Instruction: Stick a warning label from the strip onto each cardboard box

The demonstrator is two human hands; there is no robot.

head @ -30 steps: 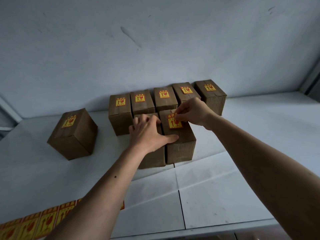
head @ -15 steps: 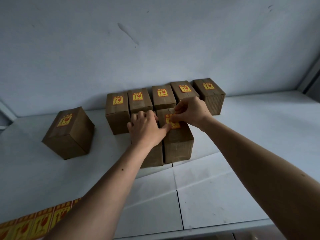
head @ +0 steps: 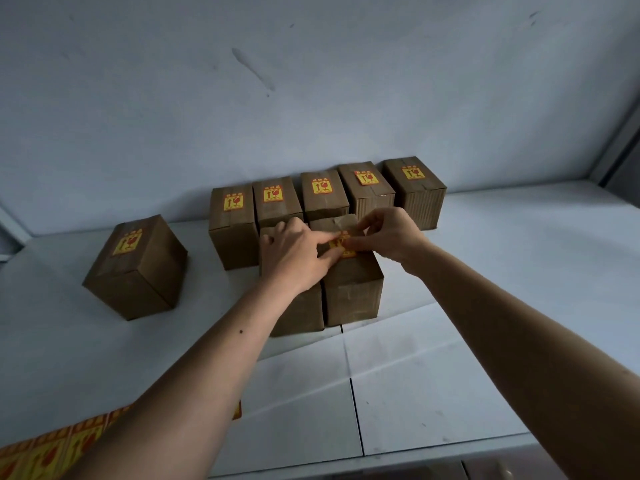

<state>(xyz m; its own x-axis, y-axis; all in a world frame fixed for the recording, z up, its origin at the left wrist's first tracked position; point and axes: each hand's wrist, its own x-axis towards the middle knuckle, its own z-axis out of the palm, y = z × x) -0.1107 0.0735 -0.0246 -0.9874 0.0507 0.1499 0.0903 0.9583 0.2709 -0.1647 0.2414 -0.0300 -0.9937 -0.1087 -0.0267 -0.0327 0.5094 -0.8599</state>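
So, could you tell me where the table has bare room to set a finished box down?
Free: the table right of the back row, and the gap between that row and the lone box. Crowded: the middle, where both hands work, and the near-left corner with the label strip.

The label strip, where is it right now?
The label strip lies at the bottom left of the head view, on the white table, partly under the left forearm.

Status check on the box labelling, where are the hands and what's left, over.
Left hand and right hand both pressing label onto front right box. Front left box top hidden under left hand. Label strip near left. Nothing blocking.
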